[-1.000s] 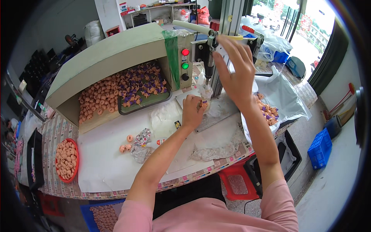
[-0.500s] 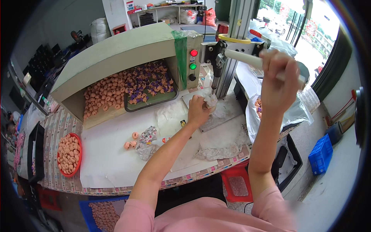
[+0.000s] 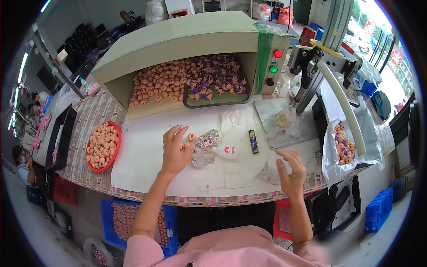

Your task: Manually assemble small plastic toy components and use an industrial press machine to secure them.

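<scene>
My left hand (image 3: pixel 176 152) is above the white work sheet with its fingers apart and nothing held. Close by its fingertips lies a hollow peach-coloured doll head (image 3: pixel 191 136), and the hand partly covers more of the same kind. Just right of it are a crumpled patterned cloth (image 3: pixel 207 139) and a small white bottle (image 3: pixel 227 151). My right hand (image 3: pixel 291 172) is over the table's front right part, open and empty, thumb apart from the fingers. Beyond it, a plastic-wrapped fixture (image 3: pixel 284 119) sits on the metal plate (image 3: pixel 271 139) of a hand press, whose pale lever (image 3: pixel 341 100) points down to the right.
A box-shaped heater (image 3: pixel 178 42) covers piled peach heads and a dark tray (image 3: pixel 218 104) of purple-and-peach figures. A red basket (image 3: pixel 118 147) of peach pieces stands left. A dark blue tube (image 3: pixel 253 141) lies mid-table. At right is a plastic-lined box (image 3: pixel 331 164) of small parts.
My right hand has let go of the press lever and come down to the table. My left hand has left the fixture for the loose heads at left. The view has shifted left.
</scene>
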Demonstrator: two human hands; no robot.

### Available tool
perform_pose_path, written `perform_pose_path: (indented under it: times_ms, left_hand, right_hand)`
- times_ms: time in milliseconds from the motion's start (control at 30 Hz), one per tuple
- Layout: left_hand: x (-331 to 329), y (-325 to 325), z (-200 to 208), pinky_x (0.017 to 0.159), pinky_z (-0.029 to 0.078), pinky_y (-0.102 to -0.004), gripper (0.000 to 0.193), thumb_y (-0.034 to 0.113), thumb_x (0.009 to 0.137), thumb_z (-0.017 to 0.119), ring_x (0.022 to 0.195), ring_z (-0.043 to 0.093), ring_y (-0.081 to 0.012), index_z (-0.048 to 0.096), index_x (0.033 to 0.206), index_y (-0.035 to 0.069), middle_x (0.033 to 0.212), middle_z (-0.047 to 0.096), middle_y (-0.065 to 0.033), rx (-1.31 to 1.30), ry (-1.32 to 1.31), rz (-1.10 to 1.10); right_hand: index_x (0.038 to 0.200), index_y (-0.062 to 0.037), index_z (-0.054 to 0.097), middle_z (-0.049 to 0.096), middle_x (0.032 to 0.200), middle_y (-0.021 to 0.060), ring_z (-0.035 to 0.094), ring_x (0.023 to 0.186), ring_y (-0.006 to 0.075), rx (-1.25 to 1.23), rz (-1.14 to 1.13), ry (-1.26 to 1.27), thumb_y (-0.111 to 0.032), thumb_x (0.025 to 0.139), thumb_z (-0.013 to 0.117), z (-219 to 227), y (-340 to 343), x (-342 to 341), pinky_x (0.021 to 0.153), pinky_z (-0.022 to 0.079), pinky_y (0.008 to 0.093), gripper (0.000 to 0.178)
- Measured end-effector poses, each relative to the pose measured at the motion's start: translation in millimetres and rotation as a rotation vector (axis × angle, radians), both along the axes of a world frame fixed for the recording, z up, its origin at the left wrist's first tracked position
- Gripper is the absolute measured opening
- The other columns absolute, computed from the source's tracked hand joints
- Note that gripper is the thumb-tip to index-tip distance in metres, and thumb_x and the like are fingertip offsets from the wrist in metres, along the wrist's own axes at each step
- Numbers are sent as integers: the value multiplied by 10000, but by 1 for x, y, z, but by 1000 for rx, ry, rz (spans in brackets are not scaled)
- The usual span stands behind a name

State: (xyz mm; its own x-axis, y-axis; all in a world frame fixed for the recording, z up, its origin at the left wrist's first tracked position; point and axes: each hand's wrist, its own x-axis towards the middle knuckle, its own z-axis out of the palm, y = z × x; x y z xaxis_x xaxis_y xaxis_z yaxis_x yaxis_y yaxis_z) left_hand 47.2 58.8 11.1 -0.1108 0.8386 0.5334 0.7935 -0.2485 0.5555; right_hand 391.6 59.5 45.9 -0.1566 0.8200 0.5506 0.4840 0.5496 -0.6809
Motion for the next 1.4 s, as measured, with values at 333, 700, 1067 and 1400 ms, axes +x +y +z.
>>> perform_pose_path:
  times_ms: [333, 700, 1067, 1400]
  left_hand:
    - [-36, 21, -7, 773, 492, -327, 389, 68, 786, 644, 962, 553, -270, 562, 1166, 55, 1048, 556, -99, -187, 171, -258]
    - [-53, 4, -21, 509, 405, -255, 184, 169, 906, 603, 579, 485, -111, 586, 1069, 86, 873, 572, -45, -238, -1127, -52]
    - [29, -59, -4, 568, 449, -220, 330, 88, 925, 558, 794, 574, -120, 532, 1254, 89, 1079, 602, -93, -536, -2119, -300]
    - [82, -65, -30, 574, 420, -192, 351, 2, 890, 595, 742, 513, -62, 533, 1235, 31, 1093, 569, -55, -707, -1792, -400]
  right_hand:
    - [1144, -25, 604, 613, 1130, 151, 529, 1073, 330, 22, 208, -247, -77, 813, 645, -34, 38, -115, 913, 426, 416, 338]
    - [1143, -18, 576, 596, 1026, 170, 560, 941, 344, -200, 275, -154, -97, 792, 690, -32, 11, -107, 828, 454, 396, 378]
    - [1113, -22, 526, 549, 987, 26, 550, 837, 81, -626, 219, 681, -119, 768, 780, -17, -24, -77, 727, 457, 228, 439]
    - [1005, -4, 617, 555, 860, 72, 549, 741, 164, -149, 169, 331, -167, 742, 803, -27, -35, -55, 633, 439, 278, 361]
